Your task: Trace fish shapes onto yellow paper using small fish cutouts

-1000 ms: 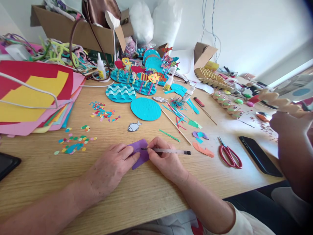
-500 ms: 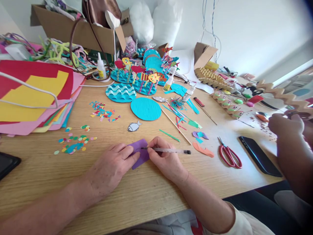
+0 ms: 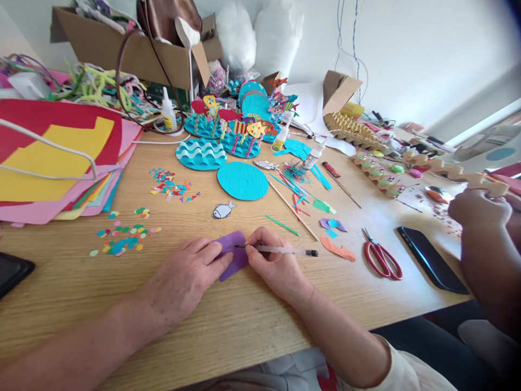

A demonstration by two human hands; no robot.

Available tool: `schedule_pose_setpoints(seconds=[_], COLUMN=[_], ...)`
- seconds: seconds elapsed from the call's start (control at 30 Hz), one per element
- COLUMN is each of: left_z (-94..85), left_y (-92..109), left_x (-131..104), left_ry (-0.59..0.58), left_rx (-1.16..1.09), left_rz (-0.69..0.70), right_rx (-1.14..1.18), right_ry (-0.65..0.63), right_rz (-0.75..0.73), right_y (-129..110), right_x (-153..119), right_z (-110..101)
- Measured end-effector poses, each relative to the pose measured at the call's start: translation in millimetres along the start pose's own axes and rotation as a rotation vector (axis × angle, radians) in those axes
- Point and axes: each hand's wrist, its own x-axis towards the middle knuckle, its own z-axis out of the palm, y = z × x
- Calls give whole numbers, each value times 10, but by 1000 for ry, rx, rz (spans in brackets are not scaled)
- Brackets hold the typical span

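A small piece of purple paper (image 3: 236, 264) lies on the table in front of me. My left hand (image 3: 191, 266) holds it down, fingers and thumb pressed along its left side. Pinched in my right hand (image 3: 277, 266) is a pen (image 3: 291, 250) with a clear barrel and a black end. Its tip touches the purple paper close to my left fingertips. Any mark there is too small to make out. Just beyond my hands lie a paper fish cutout (image 3: 223, 210) and a blue oval disc (image 3: 243, 181).
Red-handled scissors (image 3: 382, 259) and a black phone (image 3: 431, 259) lie to the right. Another person's hand (image 3: 480, 212) holds a zigzag cardboard strip (image 3: 456, 168). Paper dots (image 3: 126, 239) and coloured sheets (image 3: 61, 157) are at left. Glue bottles (image 3: 313, 156) stand farther back.
My hands, the pen and the purple paper look unmoved. At the right, the other person's hands and the cardboard strip have shifted, the strip now lying lower.
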Motion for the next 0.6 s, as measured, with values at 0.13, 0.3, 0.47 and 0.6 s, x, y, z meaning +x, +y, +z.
schedule_pose_setpoints(seconds=[0.13, 0.3, 0.47, 0.6], left_z=[-3, 13, 7, -15], left_y=[2, -3, 0, 3], left_x=[10, 3, 3, 16], left_ry=[1, 21, 0, -5], left_rx=[3, 7, 8, -4], left_rz=[-2, -8, -11, -11], right_rx=[2, 42, 55, 128], right_ry=[-11, 9, 12, 21], right_rz=[5, 23, 29, 85], right_y=[-7, 6, 14, 15], right_x=[0, 0, -1, 6], right_z=[-6, -6, -1, -20])
